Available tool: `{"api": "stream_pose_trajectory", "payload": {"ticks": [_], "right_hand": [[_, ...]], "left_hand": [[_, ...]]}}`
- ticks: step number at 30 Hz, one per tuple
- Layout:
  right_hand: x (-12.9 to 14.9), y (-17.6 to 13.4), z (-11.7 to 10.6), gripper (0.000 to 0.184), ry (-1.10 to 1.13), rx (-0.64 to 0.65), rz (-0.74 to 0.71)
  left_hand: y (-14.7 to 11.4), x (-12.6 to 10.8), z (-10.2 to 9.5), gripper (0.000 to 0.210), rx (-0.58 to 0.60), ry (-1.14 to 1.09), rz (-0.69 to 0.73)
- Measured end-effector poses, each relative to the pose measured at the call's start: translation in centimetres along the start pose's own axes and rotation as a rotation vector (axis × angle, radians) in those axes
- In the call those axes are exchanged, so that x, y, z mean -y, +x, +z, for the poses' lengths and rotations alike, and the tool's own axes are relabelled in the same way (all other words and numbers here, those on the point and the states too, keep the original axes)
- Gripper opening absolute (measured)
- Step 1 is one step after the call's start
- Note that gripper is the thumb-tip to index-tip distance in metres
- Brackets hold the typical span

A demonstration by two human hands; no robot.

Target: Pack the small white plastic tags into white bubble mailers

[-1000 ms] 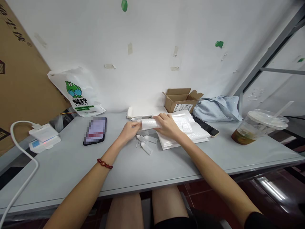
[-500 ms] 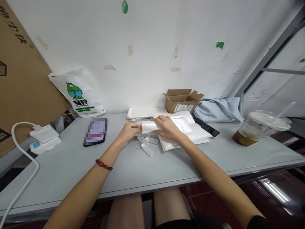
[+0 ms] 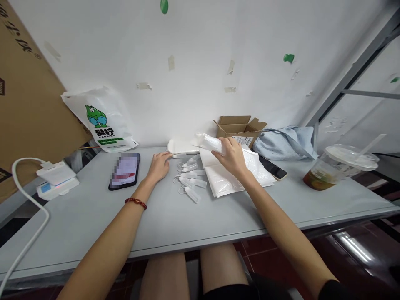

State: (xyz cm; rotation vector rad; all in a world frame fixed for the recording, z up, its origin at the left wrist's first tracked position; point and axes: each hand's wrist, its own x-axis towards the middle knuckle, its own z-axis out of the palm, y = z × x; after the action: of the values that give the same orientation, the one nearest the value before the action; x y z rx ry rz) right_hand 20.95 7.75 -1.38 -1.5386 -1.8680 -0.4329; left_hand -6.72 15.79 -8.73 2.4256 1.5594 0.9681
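Head view: right hand [image 3: 231, 156] fingers around a bubble-wrap roll [image 3: 210, 143] (lifted), left hand [image 3: 159, 165] flat, fingers loose, beside small bottles [image 3: 188, 180].

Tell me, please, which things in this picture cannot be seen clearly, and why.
- Phone screen, head view: blurred, nothing readable.
- Rolled bubble wrap in the right hand: whatever is inside is hidden by the wrap.
- Cardboard box: its inside is hidden by its walls and the hand; the label is too small.
- Small clear bottles near the left hand: too small to count surely.
- Drink cup: lid print too small.
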Motion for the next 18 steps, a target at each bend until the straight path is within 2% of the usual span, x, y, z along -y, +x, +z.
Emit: {"api": "stream_pose_trajectory", "payload": {"ticks": [6,14,18], "right_hand": [[0.2,-0.2,0.1,0.033,0.006,0.031,-0.013],[0.3,-0.4,0.7,0.033,0.000,0.164,-0.056],[0.3,-0.6,1.0,0.034,-0.018,0.190,-0.063]], "left_hand": [[-0.2,-0.1,0.1,0.035,0.077,0.098,-0.022],[-0.1,-0.7,-0.1,0.021,0.076,0.094,-0.066],[-0.1,-0.9,-0.4,0.019,0.076,0.104,-0.098]]}}
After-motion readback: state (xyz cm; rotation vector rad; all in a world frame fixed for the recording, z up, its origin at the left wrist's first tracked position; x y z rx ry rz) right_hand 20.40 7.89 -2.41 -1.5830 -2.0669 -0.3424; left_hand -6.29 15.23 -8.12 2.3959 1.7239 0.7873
